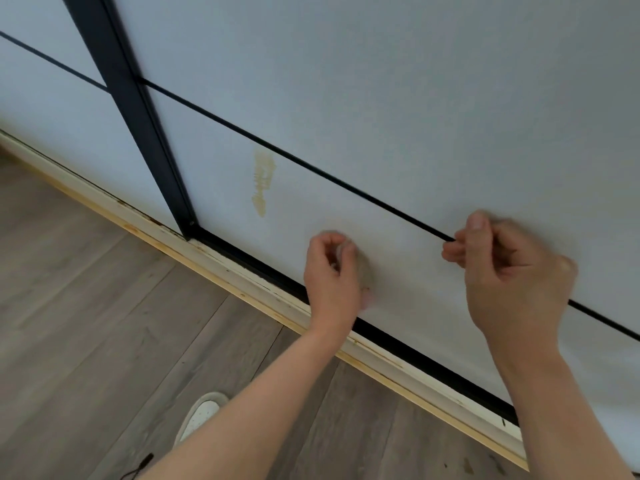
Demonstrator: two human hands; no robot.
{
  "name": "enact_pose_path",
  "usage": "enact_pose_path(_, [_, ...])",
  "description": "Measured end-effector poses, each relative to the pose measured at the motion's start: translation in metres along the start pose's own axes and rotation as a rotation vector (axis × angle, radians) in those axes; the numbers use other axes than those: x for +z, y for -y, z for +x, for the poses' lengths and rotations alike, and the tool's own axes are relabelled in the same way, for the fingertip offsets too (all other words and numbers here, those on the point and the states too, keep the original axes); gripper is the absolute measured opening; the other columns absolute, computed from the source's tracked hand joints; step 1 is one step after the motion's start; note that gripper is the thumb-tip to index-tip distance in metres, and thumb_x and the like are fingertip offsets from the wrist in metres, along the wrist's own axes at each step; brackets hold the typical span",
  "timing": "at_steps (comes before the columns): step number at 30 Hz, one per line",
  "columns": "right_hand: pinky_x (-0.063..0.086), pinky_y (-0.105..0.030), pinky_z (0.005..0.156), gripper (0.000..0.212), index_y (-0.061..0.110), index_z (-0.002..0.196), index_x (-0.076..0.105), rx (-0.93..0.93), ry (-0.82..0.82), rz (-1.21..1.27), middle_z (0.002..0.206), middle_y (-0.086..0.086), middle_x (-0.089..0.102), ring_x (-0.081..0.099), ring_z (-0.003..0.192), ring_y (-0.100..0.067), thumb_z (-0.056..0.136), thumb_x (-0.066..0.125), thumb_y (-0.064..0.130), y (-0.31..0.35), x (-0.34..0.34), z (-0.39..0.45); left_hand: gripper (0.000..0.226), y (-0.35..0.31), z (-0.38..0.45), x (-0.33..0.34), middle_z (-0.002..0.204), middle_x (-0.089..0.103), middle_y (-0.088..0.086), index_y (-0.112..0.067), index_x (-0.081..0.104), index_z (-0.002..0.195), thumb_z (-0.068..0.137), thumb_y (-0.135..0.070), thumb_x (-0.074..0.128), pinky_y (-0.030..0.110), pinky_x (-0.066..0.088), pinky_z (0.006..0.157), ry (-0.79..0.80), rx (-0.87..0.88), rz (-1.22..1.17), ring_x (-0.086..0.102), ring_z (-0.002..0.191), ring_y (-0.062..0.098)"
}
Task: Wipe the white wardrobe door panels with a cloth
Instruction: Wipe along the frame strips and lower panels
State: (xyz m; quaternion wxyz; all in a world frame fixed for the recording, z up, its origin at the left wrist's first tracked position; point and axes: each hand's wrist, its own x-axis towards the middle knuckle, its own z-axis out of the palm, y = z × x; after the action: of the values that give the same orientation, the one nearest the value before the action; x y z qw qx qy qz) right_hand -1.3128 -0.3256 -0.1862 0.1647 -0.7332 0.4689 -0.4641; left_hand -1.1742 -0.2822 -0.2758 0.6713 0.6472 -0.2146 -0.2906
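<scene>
Left hand (330, 271), right hand (509, 268): two, curled, before one stained wardrobe door (381, 98).

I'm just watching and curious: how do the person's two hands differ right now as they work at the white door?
The left hand is lower, in front of the bottom panel near the black bottom rail; the right hand is higher, across the thin black dividing strip. The left hand lies nearer the yellowish stain; the right hand is farther from it. Both have curled fingers, and motion blur hides whether either holds a cloth.
</scene>
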Motion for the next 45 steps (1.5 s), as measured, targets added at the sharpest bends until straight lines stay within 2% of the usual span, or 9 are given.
enact_pose_path(6, [0.052, -0.041, 0.051, 0.057, 0.006, 0.073, 0.065, -0.208, 0.021, -0.162, 0.058, -0.009, 0.066, 0.064, 0.053, -0.033, 0.107, 0.04, 0.044, 0.034, 0.026, 0.002, 0.026, -0.069, 0.009, 0.002, 0.086, 0.056, -0.004, -0.023, 0.051, 0.095, 0.092, -0.002, 0.065, 0.024, 0.049, 0.071, -0.077, 0.27, -0.265, 0.055, 0.076, 0.006])
enact_pose_path(9, [0.054, -0.043, 0.056, 0.063, 0.009, 0.081, 0.067, -0.25, 0.253, -0.092, 0.065, -0.002, 0.07, 0.068, 0.058, -0.025, 0.105, 0.03, 0.054, 0.053, 0.052, 0.018, 0.013, -0.012, 0.004, 0.001, 0.085, 0.058, -0.004, -0.019, 0.055, 0.092, 0.092, -0.01, 0.063, 0.027, 0.048, 0.067, -0.048, -0.153, -0.164, 0.057, 0.078, 0.011])
enact_pose_path(13, [0.051, -0.042, 0.05, 0.059, 0.01, 0.074, 0.059, -0.281, 0.202, -0.192, 0.059, -0.006, 0.064, 0.063, 0.053, -0.032, 0.106, 0.032, 0.051, 0.035, 0.065, 0.018, 0.007, 0.04, 0.016, -0.008, 0.109, 0.063, 0.004, -0.021, 0.053, 0.104, 0.1, -0.026, 0.055, 0.029, 0.054, 0.072, 0.0, -0.646, -0.127, 0.064, 0.101, 0.021])
enact_pose_path(19, [0.054, -0.045, 0.06, 0.06, 0.009, 0.074, 0.065, -0.153, 0.186, -0.197, 0.063, -0.002, 0.069, 0.068, 0.059, -0.028, 0.107, 0.032, 0.047, 0.038, 0.064, 0.019, 0.017, -0.053, 0.025, -0.002, 0.085, 0.056, 0.0, -0.02, 0.051, 0.09, 0.089, -0.004, 0.055, 0.026, 0.047, 0.067, -0.074, 0.163, -0.197, 0.053, 0.076, 0.011])
enact_pose_path(22, [0.056, -0.044, 0.064, 0.057, 0.012, 0.074, 0.068, -0.13, 0.213, -0.228, 0.064, 0.003, 0.069, 0.069, 0.061, -0.022, 0.108, 0.034, 0.042, 0.044, 0.061, 0.019, 0.014, -0.069, 0.041, -0.003, 0.086, 0.056, 0.004, -0.017, 0.051, 0.092, 0.089, -0.004, 0.055, 0.032, 0.047, 0.07, -0.139, 0.308, -0.193, 0.053, 0.079, 0.017])
enact_pose_path(28, [0.06, -0.042, 0.078, 0.05, 0.017, 0.07, 0.069, 0.067, 0.265, -0.176, 0.068, 0.011, 0.072, 0.072, 0.069, -0.004, 0.108, 0.045, 0.038, 0.062, 0.058, 0.013, 0.012, 0.011, 0.031, -0.025, 0.091, 0.059, -0.001, -0.024, 0.049, 0.093, 0.101, -0.015, 0.047, 0.026, 0.046, 0.068, -0.072, -0.223, -0.183, 0.057, 0.082, 0.016])
enact_pose_path(34, [0.058, -0.043, 0.072, 0.056, 0.011, 0.065, 0.066, 0.078, 0.309, -0.292, 0.066, 0.007, 0.072, 0.071, 0.067, -0.018, 0.105, 0.045, 0.045, 0.064, 0.061, 0.019, 0.013, 0.036, 0.033, -0.033, 0.099, 0.065, -0.004, -0.025, 0.051, 0.107, 0.1, -0.034, 0.056, 0.037, 0.057, 0.074, -0.012, -0.401, -0.151, 0.066, 0.091, 0.018])
enact_pose_path(41, [0.052, -0.027, 0.066, 0.018, 0.027, 0.101, 0.072, -0.236, 0.471, -0.285, 0.081, 0.016, 0.071, 0.066, 0.074, -0.004, 0.102, 0.056, 0.034, 0.098, 0.082, 0.03, 0.019, -0.047, 0.036, -0.027, 0.091, 0.066, -0.001, -0.038, 0.047, 0.103, 0.103, -0.021, 0.053, 0.039, 0.055, 0.068, -0.085, -0.013, -0.257, 0.063, 0.077, 0.013])
enact_pose_path(45, [0.049, -0.014, 0.064, 0.025, 0.017, 0.097, 0.073, -0.263, 0.269, -0.055, 0.081, 0.012, 0.073, 0.066, 0.081, 0.001, 0.103, 0.052, 0.029, 0.096, 0.098, 0.032, 0.022, -0.075, 0.062, -0.03, 0.073, 0.055, -0.014, -0.032, 0.051, 0.097, 0.101, -0.011, 0.054, 0.026, 0.045, 0.059, -0.138, 0.2, -0.326, 0.05, 0.064, 0.008])
